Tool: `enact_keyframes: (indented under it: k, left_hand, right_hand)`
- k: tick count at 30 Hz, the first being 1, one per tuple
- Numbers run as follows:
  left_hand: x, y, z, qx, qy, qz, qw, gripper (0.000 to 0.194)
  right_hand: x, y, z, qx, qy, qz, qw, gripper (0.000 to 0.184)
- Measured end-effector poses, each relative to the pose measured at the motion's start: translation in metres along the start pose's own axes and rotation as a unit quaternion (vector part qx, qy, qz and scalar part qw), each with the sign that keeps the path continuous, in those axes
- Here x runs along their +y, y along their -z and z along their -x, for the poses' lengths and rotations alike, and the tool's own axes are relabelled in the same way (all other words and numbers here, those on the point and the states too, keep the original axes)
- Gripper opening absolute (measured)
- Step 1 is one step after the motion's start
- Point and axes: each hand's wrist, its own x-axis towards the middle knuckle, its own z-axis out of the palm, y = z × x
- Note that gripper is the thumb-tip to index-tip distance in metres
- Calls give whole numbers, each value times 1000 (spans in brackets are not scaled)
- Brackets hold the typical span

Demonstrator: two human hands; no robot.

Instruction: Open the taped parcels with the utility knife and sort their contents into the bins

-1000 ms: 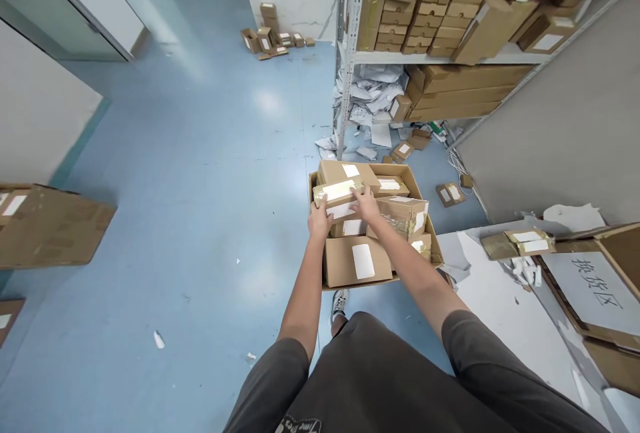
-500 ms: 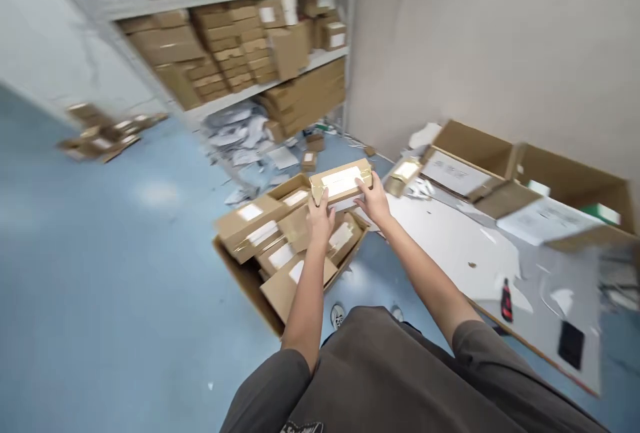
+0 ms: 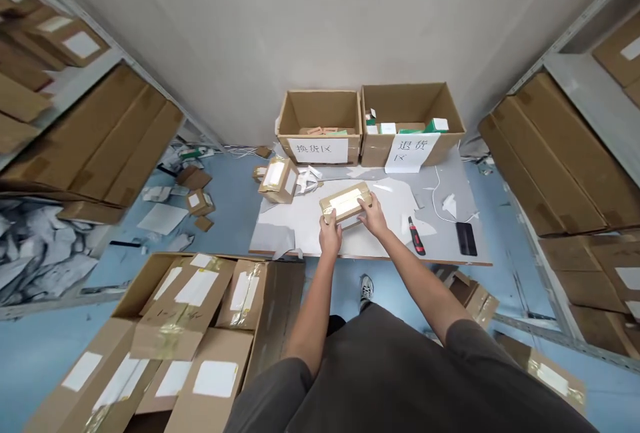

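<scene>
Both the left hand (image 3: 331, 236) and the right hand (image 3: 374, 217) are gripping one small brown box (image 3: 346, 202). The left fingers are closed on its near left corner, with the thumb up on top. The right fingers are closed on its right end, and that thumb presses the top too. Some fingertips are hidden under the box. It has a white label and shiny tape, and it is over the middle of the low table (image 3: 463, 183); whether it touches the table is hard to tell. To its left sits a taped box (image 3: 280, 181), with torn white scraps (image 3: 309, 181) just beside it. To its right lie a red and black cutter (image 3: 416, 238) and, farther right, a dark phone (image 3: 467, 239) with a white cord (image 3: 436, 196) near it. At the far side of the table, two big open boxes stand side by side: the left bin (image 3: 323, 107) and the right bin (image 3: 405, 106). Each has a white paper sign with writing on its front, and small things inside. Near the left, a large open carton (image 3: 285, 293) is full of brown boxes with white labels. Shelves with more boxes stand on both sides.
</scene>
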Motion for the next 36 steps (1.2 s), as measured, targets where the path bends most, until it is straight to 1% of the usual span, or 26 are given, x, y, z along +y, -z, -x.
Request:
enact_keyframes:
  k: [3, 5, 7, 8, 10, 11, 13, 14, 16, 18, 20, 21, 23, 25, 26, 28, 30, 31, 33, 36]
  left_hand:
    - [-7, -45, -3, -53, 19, -16, 998, 71]
    - [-17, -65, 4, -90, 13, -37, 995, 73]
    - [-28, -72, 13, -123, -11, -64, 990, 76]
    - [-34, -71, 16, -135, -26, -75, 988, 78]
    - [-44, -59, 16, -144, -42, -90, 985, 84]
    - [-48, -49, 12, -143, -44, -94, 984, 88]
    - [-55, -27, -4, -139, -57, -100, 984, 97]
    - [-58, -16, -15, -140, -83, -104, 981, 101]
    - [-60, 2, -43, -154, -165, -127, 966, 108]
    - [-59, 11, -72, -182, -252, -146, 939, 104]
    - [-58, 10, -94, -214, -309, -150, 914, 96]
    - [-58, 7, -101, -240, -324, -148, 903, 92]
    - [-63, -1, -104, -290, -326, -142, 888, 87]
    - [-72, -10, -93, -309, -307, -139, 889, 83]
    - [-78, -14, -85, -303, -295, -139, 895, 81]
    - [-89, -24, -65, -263, -264, -140, 918, 74]
    - [-97, -32, -48, -233, -229, -124, 937, 71]
    - [-100, -36, -43, -223, -218, -109, 944, 71]
    - [-103, -43, -38, -208, -204, -72, 954, 74]
    - [-104, -52, -40, -210, -187, -23, 959, 82]
  right_hand:
    - [42, -27, -5, -47, -2, -12, 999, 80]
    - [61, -39, -5, -78, 0, -8, 997, 74]
    - [71, -43, -3, -92, 3, 0, 996, 68]
    - [74, -43, -1, -94, 3, 4, 996, 68]
    - [72, -38, 8, -85, -9, 11, 996, 73]
    - [68, -36, 15, -72, -22, 14, 997, 78]
    - [51, -34, 34, -37, -56, 18, 998, 84]
    - [39, -36, 44, -19, -74, 19, 997, 84]
    - [10, -48, 63, -8, -97, 17, 995, 86]
    - [-24, -68, 75, -35, -121, 14, 992, 95]
    - [-53, -89, 78, -77, -165, 24, 983, 100]
    - [-63, -99, 76, -92, -192, 34, 977, 99]
    - [-73, -112, 71, -104, -232, 49, 966, 92]
    - [-69, -115, 68, -94, -233, 49, 967, 79]
    - [-63, -113, 69, -86, -215, 41, 972, 74]
    - [-46, -107, 72, -78, -151, 18, 985, 68]
    - [-31, -101, 75, -79, -88, 0, 993, 70]
    - [-25, -99, 76, -82, -68, -4, 994, 73]
    - [-18, -100, 77, -91, -59, 0, 994, 78]
    - [-18, -107, 76, -96, -105, 21, 990, 81]
